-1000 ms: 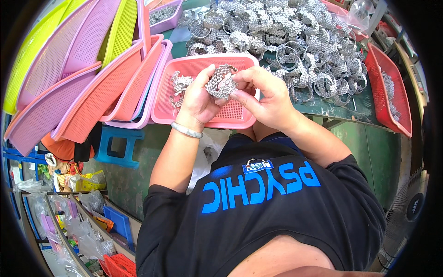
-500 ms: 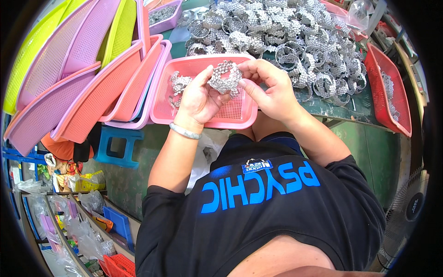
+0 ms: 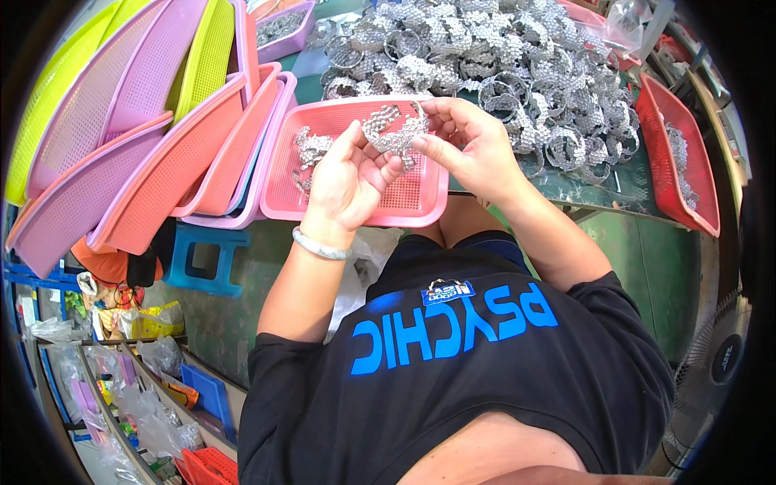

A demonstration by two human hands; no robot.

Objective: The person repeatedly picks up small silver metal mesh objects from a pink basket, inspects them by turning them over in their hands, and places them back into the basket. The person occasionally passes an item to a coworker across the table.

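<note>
Over the pink mesh basket (image 3: 273, 190), I hold a silver openwork metal cuff bracelet (image 3: 396, 139) between both hands. My left hand (image 3: 349, 182) is palm up, with its thumb and fingertips at the bracelet's left and lower side. The thumb and fingers of my right hand (image 3: 477, 149) pinch its right end. The cuff is curved, with its gap turned toward the top. Inside the basket, left of my hands, lie a few similar silver bracelets (image 3: 311, 149). My hands hide part of the basket floor.
A big heap of silver bracelets (image 3: 493, 61) covers the green table (image 3: 622, 190). At the right edge stands a red basket (image 3: 683, 162) with more pieces. Stacked colored baskets (image 3: 170, 153) crowd the left, above a blue stool (image 3: 206, 259). A fan (image 3: 715, 364) is at lower right.
The bracelet has turned in my fingers, so its gap now shows at the top instead of a rounder ring. My left hand has shifted slightly left and its fingers have loosened.
</note>
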